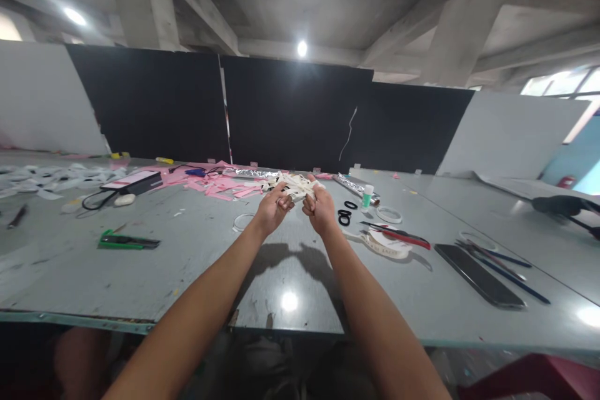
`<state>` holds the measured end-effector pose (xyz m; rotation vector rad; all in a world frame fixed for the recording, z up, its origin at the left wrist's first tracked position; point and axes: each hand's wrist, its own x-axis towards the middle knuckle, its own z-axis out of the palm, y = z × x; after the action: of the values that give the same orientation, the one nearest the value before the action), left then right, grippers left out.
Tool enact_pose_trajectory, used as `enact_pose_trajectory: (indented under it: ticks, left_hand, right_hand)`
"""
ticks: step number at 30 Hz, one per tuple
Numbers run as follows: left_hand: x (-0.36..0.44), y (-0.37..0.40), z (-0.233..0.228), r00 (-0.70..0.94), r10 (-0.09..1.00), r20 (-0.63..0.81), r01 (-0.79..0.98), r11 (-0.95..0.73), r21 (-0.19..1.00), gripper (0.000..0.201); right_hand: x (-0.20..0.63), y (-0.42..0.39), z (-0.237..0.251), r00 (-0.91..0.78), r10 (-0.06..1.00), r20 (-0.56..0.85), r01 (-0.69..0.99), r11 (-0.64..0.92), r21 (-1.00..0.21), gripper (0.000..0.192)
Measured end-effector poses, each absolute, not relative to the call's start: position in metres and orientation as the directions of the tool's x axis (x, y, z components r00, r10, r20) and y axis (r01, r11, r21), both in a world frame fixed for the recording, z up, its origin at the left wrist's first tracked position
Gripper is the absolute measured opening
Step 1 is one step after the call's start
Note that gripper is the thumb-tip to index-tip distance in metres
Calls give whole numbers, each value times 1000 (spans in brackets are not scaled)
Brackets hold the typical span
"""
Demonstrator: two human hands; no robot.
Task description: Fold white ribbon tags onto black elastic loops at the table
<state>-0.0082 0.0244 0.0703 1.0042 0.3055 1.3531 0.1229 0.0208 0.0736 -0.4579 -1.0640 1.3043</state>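
Out over the table, my left hand point(273, 209) and my right hand point(322, 207) are raised close together, fingers curled and thumbs up. Between and just beyond them is a loose, looped bundle of white ribbon point(297, 184), which both hands grip from its near side. Part of the bundle is hidden behind my fingers. A clear ring point(242, 222) lies beside my left wrist. Right of my right hand are several black rings point(344, 217), a glue stick point(367, 198), and a roll of printed cream ribbon point(387, 247) with red-handled scissors point(400, 235) on it.
A green box cutter point(129, 240) lies at the left. Pink strips point(220, 184) and white strips point(44, 180) spread along the back left. A dark phone point(478, 275) and thin tools point(509, 265) lie at the right. Black panels point(300, 115) stand behind the table.
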Motion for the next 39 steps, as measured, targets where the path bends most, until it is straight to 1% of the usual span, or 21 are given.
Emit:
enact_pose_trajectory:
  ticks: [3, 5, 8, 10, 13, 15, 17, 20, 22, 24, 26, 28, 29, 31, 35, 39]
  left_hand:
    - [-8, 23, 72, 243, 898, 366, -704, -96, 704, 11]
    - [-10, 24, 72, 253, 894, 370, -695, -98, 712, 14]
    - [-17, 26, 72, 286, 889, 358, -600, -125, 790, 29]
    - [-24, 28, 72, 310, 884, 351, -476, -175, 862, 38]
    - [-30, 33, 71, 322, 882, 343, -225, -280, 933, 39]
    - [-30, 37, 70, 289, 891, 349, -67, -345, 936, 35]
    - [-28, 41, 68, 253, 891, 377, 30, -397, 917, 32]
    - [-25, 46, 65, 237, 882, 408, 35, -428, 903, 30]
    - [-23, 48, 62, 230, 878, 420, 20, -435, 900, 29]
    - [-22, 48, 60, 218, 868, 445, 47, -465, 884, 29]
    - [-21, 47, 58, 214, 848, 485, 79, -510, 856, 31]
    - [-20, 46, 57, 222, 821, 526, 65, -551, 832, 34]
    - [-19, 45, 57, 230, 809, 541, 43, -564, 824, 35]
    - [-17, 43, 58, 233, 804, 547, -12, -560, 828, 37]
    - [-17, 38, 63, 205, 859, 469, -101, -458, 883, 46]
    - [-18, 34, 67, 204, 883, 423, -138, -401, 905, 52]
  right_hand:
    - [123, 19, 73, -118, 917, 381, -505, 275, -818, 60]
    - [125, 19, 72, -137, 914, 383, -458, 284, -842, 68]
    - [125, 21, 70, -118, 915, 385, -324, 331, -886, 75]
    - [125, 23, 68, -83, 916, 392, -208, 369, -906, 75]
    - [124, 26, 66, -70, 906, 417, -55, 414, -908, 72]
    - [124, 29, 63, -89, 897, 434, 20, 437, -899, 70]
    - [124, 31, 60, -117, 889, 442, 73, 452, -889, 68]
    - [124, 37, 54, -118, 876, 467, 176, 482, -859, 60]
    - [124, 41, 51, -80, 854, 513, 298, 512, -806, 52]
    - [124, 44, 50, -49, 827, 561, 449, 520, -727, 42]
    - [124, 46, 51, -42, 825, 564, 590, 475, -652, 33]
    - [124, 46, 52, -31, 844, 535, 674, 413, -612, 28]
    - [124, 46, 52, -27, 853, 522, 686, 396, -611, 28]
    - [124, 45, 52, -41, 850, 525, 656, 420, -628, 31]
    - [124, 42, 51, -88, 802, 591, 536, 538, -651, 38]
    - [122, 43, 52, -49, 790, 611, 464, 560, -686, 41]
